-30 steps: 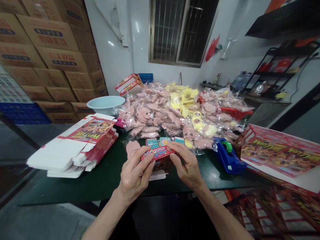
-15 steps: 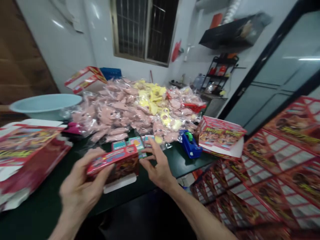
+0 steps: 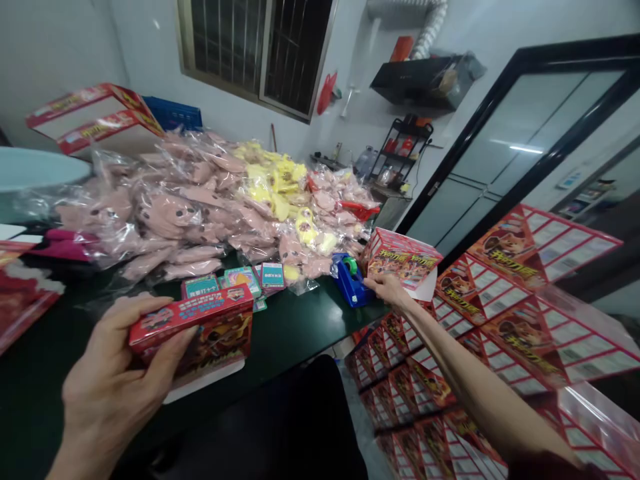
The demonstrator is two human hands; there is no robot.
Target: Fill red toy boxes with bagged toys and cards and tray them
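My left hand is closed around a small red printed carton, its thumb on the near side. A white flap sticks out along the carton's lower edge. My right hand is stretched out to the right, fingers extended and nothing visible in them. Its fingertips are beside the blue tape dispenser, in front of a red and yellow box; whether they touch either is hard to see. Behind the carton lie small packs of cards on the dark green table.
Bagged pink plush toys and yellow ones are heaped along the back. A pale blue basin and an opened red carton stand at left. Stacked red boxes fill the right side beside the table.
My right hand has moved right, from beside the carton to the tape dispenser and red box. My left hand still holds the carton. The view has turned right.
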